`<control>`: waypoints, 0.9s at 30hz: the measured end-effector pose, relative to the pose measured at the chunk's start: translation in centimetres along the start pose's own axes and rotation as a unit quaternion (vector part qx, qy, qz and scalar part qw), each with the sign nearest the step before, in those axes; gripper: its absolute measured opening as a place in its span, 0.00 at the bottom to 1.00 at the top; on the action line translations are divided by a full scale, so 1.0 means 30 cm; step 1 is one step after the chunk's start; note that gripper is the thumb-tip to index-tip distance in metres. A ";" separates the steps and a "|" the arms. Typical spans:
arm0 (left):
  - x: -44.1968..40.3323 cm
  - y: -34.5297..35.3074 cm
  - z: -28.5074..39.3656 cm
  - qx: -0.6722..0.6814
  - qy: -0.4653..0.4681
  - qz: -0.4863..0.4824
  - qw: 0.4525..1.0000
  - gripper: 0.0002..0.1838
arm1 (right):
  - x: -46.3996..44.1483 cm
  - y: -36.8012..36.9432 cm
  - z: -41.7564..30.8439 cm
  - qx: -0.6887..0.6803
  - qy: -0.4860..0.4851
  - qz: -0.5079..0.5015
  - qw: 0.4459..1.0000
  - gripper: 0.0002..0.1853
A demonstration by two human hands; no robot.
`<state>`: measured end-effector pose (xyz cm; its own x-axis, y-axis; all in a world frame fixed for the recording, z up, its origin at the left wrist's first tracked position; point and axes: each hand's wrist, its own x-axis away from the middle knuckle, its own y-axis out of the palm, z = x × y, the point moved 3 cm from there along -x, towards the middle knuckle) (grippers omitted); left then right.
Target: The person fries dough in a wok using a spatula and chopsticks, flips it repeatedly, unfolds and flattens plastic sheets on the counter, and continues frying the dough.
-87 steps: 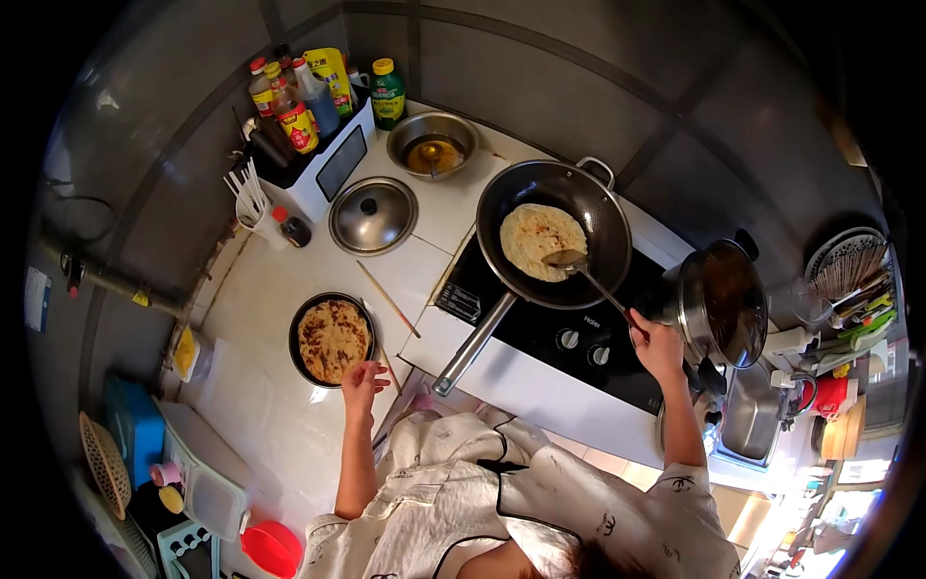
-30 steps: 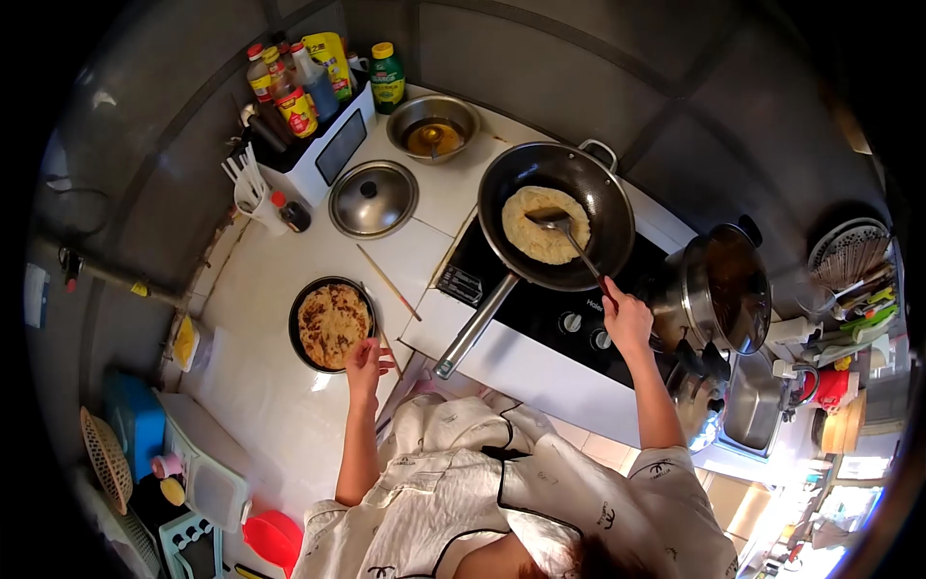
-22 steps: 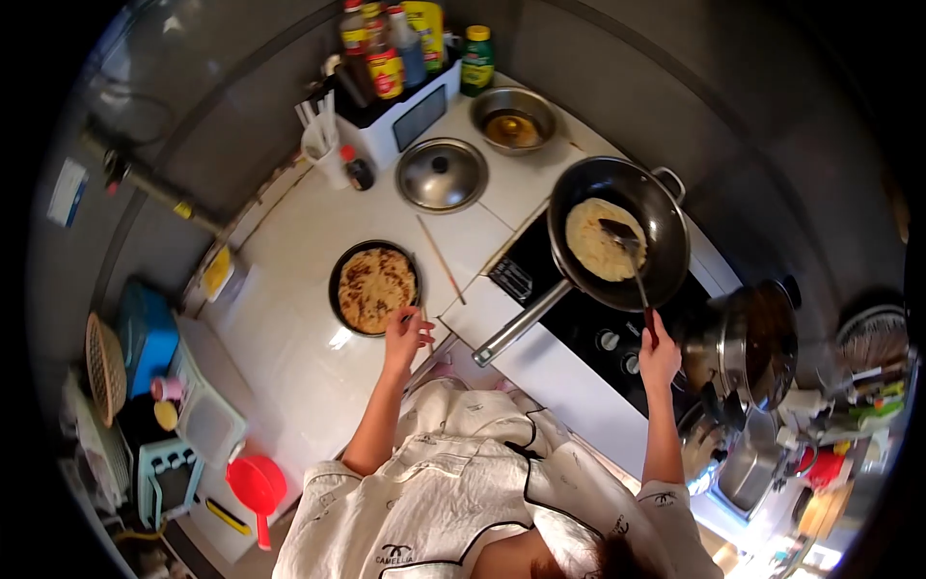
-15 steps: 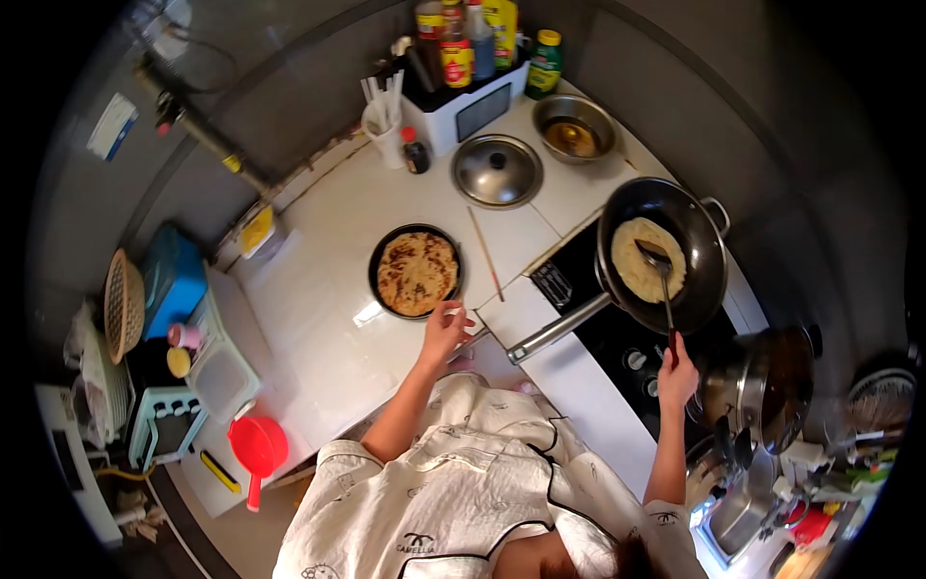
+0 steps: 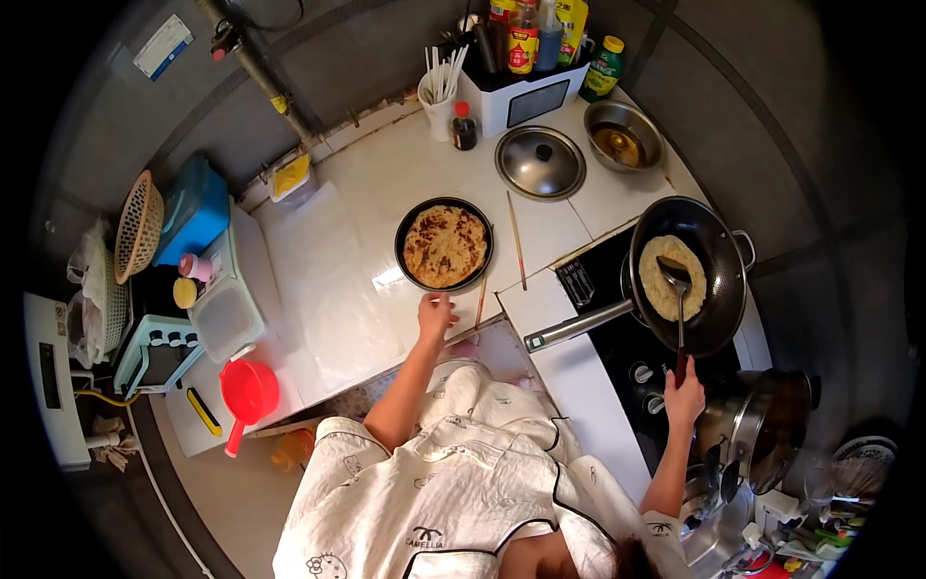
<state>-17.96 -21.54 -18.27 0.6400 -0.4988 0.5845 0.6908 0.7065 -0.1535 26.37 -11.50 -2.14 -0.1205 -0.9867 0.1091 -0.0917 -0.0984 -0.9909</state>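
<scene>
My right hand (image 5: pixel 685 394) is closed around the dark handle of a spatula (image 5: pixel 680 299). The spatula's blade lies on a pale flatbread (image 5: pixel 666 289) inside the black wok (image 5: pixel 716 307). My left hand (image 5: pixel 437 317) is just below a round black pan (image 5: pixel 399 253), its fingers loosely bent and apart, with nothing seen in them. A browned flatbread (image 5: pixel 445 246) fills that pan. Right of the pan lies one chopstick (image 5: pixel 517 241); another chopstick (image 5: pixel 480 304) lies close to my left hand, partly hidden by the pan.
The wok sits on a black cooktop (image 5: pixel 617 359), its long handle (image 5: pixel 579 325) pointing left. Behind are a metal lid (image 5: pixel 526 179), a steel bowl (image 5: pixel 641 121) and a small sauce bottle (image 5: pixel 464 130). A red dipper (image 5: pixel 253 391) stands at left, a large steel pot (image 5: pixel 738 425) at right.
The view has shifted, so the counter things appear farther right. My left hand has drawn slightly away from the chopstick beside the pan. My right hand still holds the spatula on the pale flatbread.
</scene>
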 end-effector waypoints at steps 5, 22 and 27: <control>-0.168 -0.067 -0.080 0.078 -0.064 0.060 0.993 0.15 | 0.024 -0.020 -0.008 -0.008 -0.019 0.047 0.999 0.28; -0.068 0.182 -0.088 0.061 -0.144 -0.089 0.984 0.16 | 0.200 -0.199 -0.148 -0.132 -0.139 0.273 0.943 0.22; 0.057 0.063 -0.103 0.069 -0.055 -0.055 0.995 0.20 | 0.238 -0.157 -0.357 -0.304 -0.210 0.181 0.911 0.11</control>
<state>-14.50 -22.62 -20.02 0.5172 -0.5248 0.6761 0.6977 0.7161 0.0221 15.36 -16.71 4.13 0.1250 -0.9158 -0.3818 -0.6677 0.2070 -0.7151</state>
